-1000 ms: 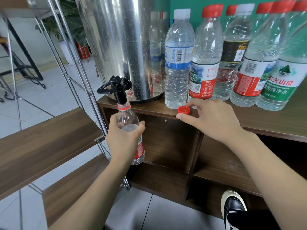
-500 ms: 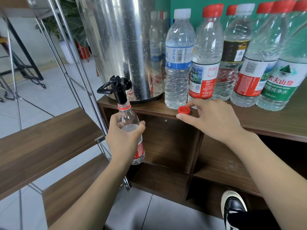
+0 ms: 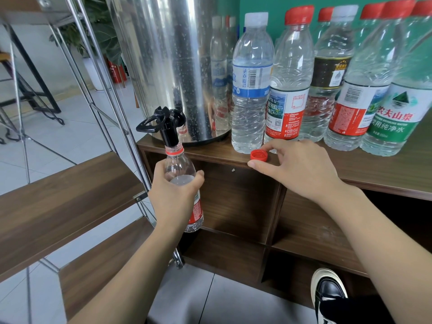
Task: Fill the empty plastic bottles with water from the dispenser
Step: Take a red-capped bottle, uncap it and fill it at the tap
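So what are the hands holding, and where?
Left hand grips the bottle round its middle. Right hand pinches the red cap by its sides.

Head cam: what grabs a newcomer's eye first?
The steel dispenser at the shelf's left end, its black tap feeding an uncapped bottle held up by the left hand. To its right, a row of capped bottles; before them the right hand touches a loose red cap.
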`<state>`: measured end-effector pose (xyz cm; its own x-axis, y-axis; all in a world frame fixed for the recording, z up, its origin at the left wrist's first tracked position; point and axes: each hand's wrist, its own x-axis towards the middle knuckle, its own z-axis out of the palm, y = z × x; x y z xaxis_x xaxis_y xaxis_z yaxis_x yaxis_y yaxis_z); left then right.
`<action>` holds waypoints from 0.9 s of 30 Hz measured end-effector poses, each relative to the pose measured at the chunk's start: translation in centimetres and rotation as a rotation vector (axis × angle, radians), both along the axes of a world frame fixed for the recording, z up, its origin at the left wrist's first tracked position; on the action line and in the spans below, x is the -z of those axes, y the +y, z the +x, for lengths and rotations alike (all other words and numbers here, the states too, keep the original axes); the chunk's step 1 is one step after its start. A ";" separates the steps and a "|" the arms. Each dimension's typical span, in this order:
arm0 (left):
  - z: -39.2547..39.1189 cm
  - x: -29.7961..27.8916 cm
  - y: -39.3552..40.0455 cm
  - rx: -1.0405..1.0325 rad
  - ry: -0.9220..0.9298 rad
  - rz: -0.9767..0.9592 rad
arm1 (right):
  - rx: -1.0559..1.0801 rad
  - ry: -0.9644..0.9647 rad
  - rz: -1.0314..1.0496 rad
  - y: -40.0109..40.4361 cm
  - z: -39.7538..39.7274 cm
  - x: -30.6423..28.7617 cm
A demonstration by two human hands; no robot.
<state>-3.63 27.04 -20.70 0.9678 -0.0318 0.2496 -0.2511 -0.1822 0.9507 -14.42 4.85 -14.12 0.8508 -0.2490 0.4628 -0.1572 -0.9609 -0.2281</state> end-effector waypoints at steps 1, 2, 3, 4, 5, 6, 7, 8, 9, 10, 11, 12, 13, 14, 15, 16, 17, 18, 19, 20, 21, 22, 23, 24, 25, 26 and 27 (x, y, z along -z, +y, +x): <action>0.0 0.0 0.0 0.001 0.000 0.000 | -0.001 0.000 -0.001 0.0 0.0 0.0; 0.0 0.0 0.0 0.002 0.000 0.000 | -0.001 0.000 -0.001 0.0 0.0 0.0; 0.0 0.0 0.0 0.002 0.000 0.001 | -0.001 -0.001 -0.002 0.0 0.0 0.0; 0.0 0.0 0.0 0.003 0.000 0.001 | 0.000 -0.001 -0.003 0.0 0.1 0.0; 0.0 0.0 0.0 0.003 0.000 0.002 | 0.001 -0.001 -0.004 0.0 0.1 0.0; 0.0 0.0 0.0 0.004 -0.001 0.004 | 0.000 -0.002 -0.004 0.0 0.0 0.0; 0.0 0.0 0.0 0.004 -0.001 0.006 | 0.000 -0.004 -0.002 0.0 0.0 0.0; -0.1 0.0 0.0 0.002 -0.001 0.007 | 0.001 -0.005 0.001 -0.1 0.0 0.0; -0.1 0.0 0.0 -0.002 -0.001 0.007 | 0.003 -0.006 0.004 -0.1 0.0 0.0; -0.1 0.0 0.0 -0.006 -0.001 0.007 | 0.007 -0.006 0.004 -0.1 0.0 0.1; -0.1 0.0 0.0 -0.009 -0.001 0.006 | 0.009 -0.005 0.002 0.0 0.0 0.1; -0.1 0.0 0.0 -0.009 -0.002 0.005 | 0.011 -0.004 -0.001 0.0 0.0 0.1; -0.1 0.0 0.0 -0.008 -0.005 0.006 | 0.013 -0.004 -0.003 0.0 0.1 0.1; -0.1 0.0 0.0 -0.007 -0.008 0.006 | 0.013 -0.004 -0.005 0.0 0.1 0.1; -0.1 0.0 0.0 -0.006 -0.009 0.006 | 0.012 -0.004 -0.005 0.0 0.1 0.1; -0.1 0.0 0.0 -0.005 -0.009 0.006 | 0.011 -0.003 -0.006 0.0 0.0 0.0; -0.1 0.0 -0.1 -0.004 -0.007 0.006 | 0.012 -0.002 -0.008 0.0 0.0 0.0; -0.1 0.0 0.0 -0.003 -0.005 0.006 | 0.014 -0.001 -0.009 0.0 0.0 0.0; 0.0 0.0 0.0 -0.003 -0.004 0.006 | 0.015 -0.001 -0.006 0.0 0.1 0.0; 0.0 0.0 0.0 -0.005 -0.005 0.006 | 0.014 -0.001 -0.001 0.0 0.1 0.1; 0.0 0.0 0.0 -0.006 -0.005 0.008 | 0.014 -0.001 0.004 0.0 0.1 0.1; 0.0 0.0 0.0 -0.007 -0.005 0.007 | 0.014 -0.001 0.006 0.0 0.1 0.1; 0.0 0.0 0.0 -0.006 -0.004 0.008 | 0.014 -0.001 0.005 0.0 0.1 0.1; 0.0 0.0 0.0 -0.005 -0.002 0.009 | 0.013 -0.001 0.006 0.0 0.1 0.1; 0.0 0.1 0.0 -0.003 0.000 0.010 | 0.012 0.000 0.005 0.0 0.1 0.1; 0.0 0.1 0.0 -0.001 0.001 0.012 | 0.012 0.002 0.004 0.0 0.1 0.1; 0.1 0.1 0.0 -0.001 0.000 0.013 | 0.012 0.005 0.003 0.0 0.1 0.1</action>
<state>-3.57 27.05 -20.82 0.9679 -0.0345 0.2491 -0.2510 -0.1950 0.9482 -14.34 4.86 -14.19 0.8497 -0.2609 0.4583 -0.1702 -0.9582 -0.2301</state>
